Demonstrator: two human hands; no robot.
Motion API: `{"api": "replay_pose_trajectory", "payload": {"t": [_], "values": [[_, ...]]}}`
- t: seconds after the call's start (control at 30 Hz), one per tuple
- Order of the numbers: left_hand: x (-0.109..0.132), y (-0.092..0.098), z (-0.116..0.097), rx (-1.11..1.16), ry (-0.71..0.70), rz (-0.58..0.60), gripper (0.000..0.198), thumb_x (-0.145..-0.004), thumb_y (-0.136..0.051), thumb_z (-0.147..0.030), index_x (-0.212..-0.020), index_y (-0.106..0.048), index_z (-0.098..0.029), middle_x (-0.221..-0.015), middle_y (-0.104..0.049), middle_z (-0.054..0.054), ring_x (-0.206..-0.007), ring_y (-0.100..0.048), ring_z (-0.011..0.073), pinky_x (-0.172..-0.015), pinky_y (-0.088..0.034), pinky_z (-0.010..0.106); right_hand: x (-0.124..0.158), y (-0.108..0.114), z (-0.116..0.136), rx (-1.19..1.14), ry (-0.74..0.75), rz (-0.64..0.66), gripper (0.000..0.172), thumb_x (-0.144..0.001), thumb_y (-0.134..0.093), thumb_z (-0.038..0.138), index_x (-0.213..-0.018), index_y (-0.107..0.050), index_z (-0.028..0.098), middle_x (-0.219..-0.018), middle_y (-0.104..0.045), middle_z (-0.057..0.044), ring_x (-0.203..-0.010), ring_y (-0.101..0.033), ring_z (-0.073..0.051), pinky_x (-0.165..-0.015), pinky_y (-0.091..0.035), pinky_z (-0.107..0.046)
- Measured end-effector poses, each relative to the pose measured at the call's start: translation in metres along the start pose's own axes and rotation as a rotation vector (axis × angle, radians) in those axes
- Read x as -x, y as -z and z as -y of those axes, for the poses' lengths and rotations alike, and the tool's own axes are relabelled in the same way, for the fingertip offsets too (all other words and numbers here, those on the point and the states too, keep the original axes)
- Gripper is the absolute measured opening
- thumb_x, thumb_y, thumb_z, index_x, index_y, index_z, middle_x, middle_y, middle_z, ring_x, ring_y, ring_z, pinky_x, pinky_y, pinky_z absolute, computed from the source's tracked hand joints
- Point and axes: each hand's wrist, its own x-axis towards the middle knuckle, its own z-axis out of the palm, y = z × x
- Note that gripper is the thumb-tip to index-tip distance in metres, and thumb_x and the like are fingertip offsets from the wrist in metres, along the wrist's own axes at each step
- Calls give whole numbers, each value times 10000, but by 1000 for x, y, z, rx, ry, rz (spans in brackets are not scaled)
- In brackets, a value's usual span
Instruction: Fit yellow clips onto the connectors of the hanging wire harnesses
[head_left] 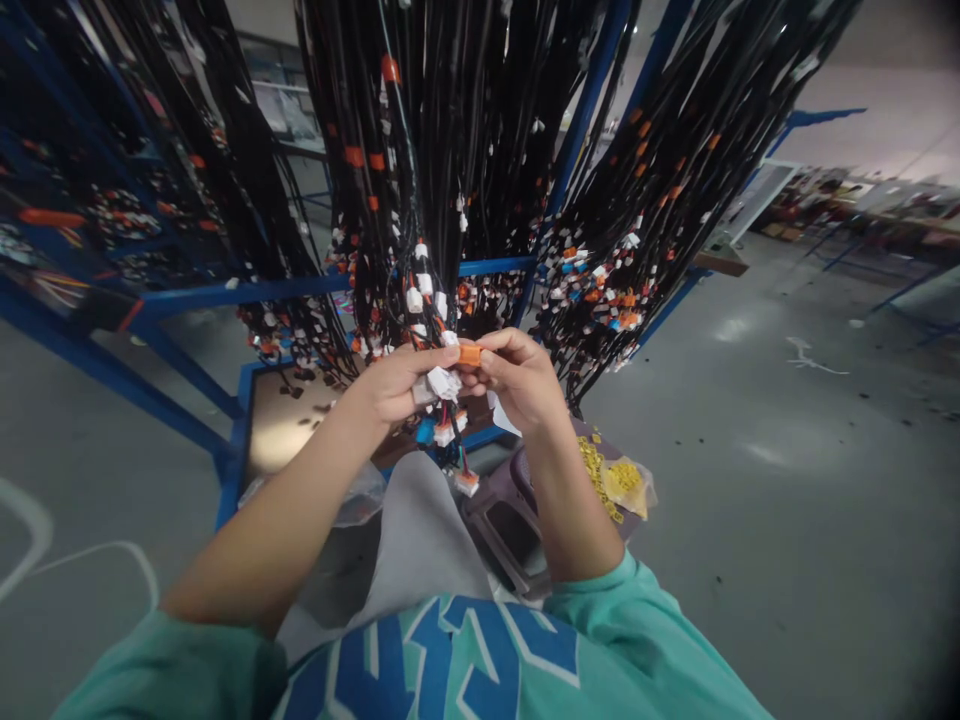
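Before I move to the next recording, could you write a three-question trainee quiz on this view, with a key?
1. Multiple choice: what colour is the small connector pinched between the left hand and the right hand?
A yellow
B orange
C blue

2. True or false: the small yellow pieces lie to the person's right, some of them in a translucent bag.

3. Fill the gap: the rack frame by the hanging black wire harnesses is coloured ____.

Key:
1. B
2. True
3. Blue
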Motion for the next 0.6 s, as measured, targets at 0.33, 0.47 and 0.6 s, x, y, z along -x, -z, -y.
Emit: {"api": "replay_pose_trajectory", "payload": {"t": [0.33, 0.47, 0.6], "values": [[13, -4, -3, 201, 40, 75, 689, -529, -447, -45, -1207, -552, 11, -1029, -711, 194, -1051, -635, 325, -1018, -390, 549, 4, 15, -9, 136, 187, -204, 149, -671, -666, 291, -735, -563, 204, -549, -520, 74, -465, -472, -62, -475, -431, -222], [11, 0, -1, 237, 12, 141, 725, -489, -445, -81, -1199, -573, -15, -1037, -712, 181, -1047, -635, 335, -1005, -394, 567, 10, 12, -13, 143, 240, -274, 134, -685, -657, 286, -749, -567, 209, -558, -516, 74, -457, -472, -61, -473, -413, -217], [11, 3, 0, 261, 24, 169, 720, -458, -447, -114, -1156, -609, -45, -1003, -724, 162, -1020, -647, 344, -947, -447, 568, 15, 12, -19, 163, 222, -303, 134, -691, -648, 292, -752, -561, 211, -545, -512, 77, -450, -471, -64, -472, -409, -217]]}}
